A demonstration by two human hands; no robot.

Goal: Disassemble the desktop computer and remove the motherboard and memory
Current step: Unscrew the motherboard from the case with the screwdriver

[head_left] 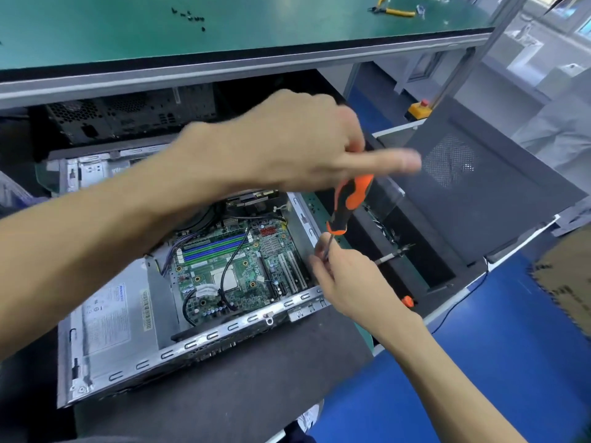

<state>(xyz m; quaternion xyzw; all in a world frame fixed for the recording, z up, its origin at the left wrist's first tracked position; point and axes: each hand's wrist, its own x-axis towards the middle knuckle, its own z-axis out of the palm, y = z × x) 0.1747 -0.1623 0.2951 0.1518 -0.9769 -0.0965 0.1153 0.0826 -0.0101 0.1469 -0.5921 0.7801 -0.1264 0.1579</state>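
Hands: your left hand (pixel 307 142) is raised over the open computer case (pixel 192 340), blurred, its fingers stretched out to the right above the orange and black handle of the screwdriver (pixel 348 203); whether it actually grips that handle you cannot tell from this view. Your right hand (pixel 345 282) pinches the thin metal shaft of the same screwdriver between fingertips, just past the case's right-hand corner.
Screwdriver: it stands tilted, handle up toward your left hand, shaft down into your right fingers; the tip is hidden by them.
Case: it lies open on its side on a dark mat (pixel 256 388) on the desk in front of you, silver rim all round.
Motherboard: the green motherboard (pixel 236 276) sits inside the case, right of the centre, with black cables looping across it.
Memory: the memory slots (pixel 214 249), blue and green strips, lie in the upper left part of the board, partly under your left forearm.
Power supply: a silver power supply (pixel 112 318) with a printed label fills the left end of the case.
Side panel: a dark side panel (pixel 479 193) with a perforated vent leans to the right of the case.
Upper desk: loose black screws (pixel 192 17) and yellow-handled pliers (pixel 393 11) lie on the green desk (pixel 287 24) surface above.
Behind: another black chassis (pixel 128 119) stands under that surface.
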